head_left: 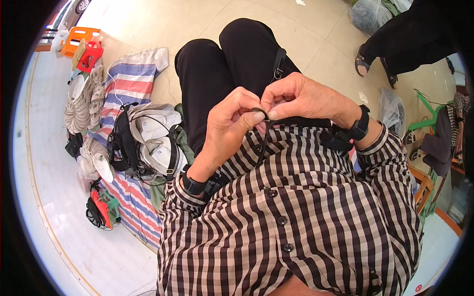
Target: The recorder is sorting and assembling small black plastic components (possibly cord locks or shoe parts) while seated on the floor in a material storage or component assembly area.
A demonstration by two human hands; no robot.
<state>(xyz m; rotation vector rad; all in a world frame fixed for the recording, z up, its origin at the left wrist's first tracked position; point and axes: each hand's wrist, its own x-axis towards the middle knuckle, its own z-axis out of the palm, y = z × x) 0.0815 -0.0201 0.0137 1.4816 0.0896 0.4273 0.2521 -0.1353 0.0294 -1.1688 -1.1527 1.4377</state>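
Note:
Above my lap, my left hand (233, 117) and my right hand (305, 100) meet, each pinching a thin black strap (266, 134) between thumb and fingers. A small loop of it curves at the fingertips, and a loose end hangs down in front of my checked shirt. A black strap end with a small buckle (278, 73) lies across my thigh, just beyond the right hand. Whether it is the same strap is hidden behind my fingers. Dark bands circle both wrists.
To the left, a striped woven sheet (131, 84) carries a pile of pale shoe parts and black straps (153, 135). More pale shoe parts (81, 108) lie beside orange (79, 39) and red stools (90, 55). A person's sandalled feet (363, 64) and plastic bags (370, 17) are at right.

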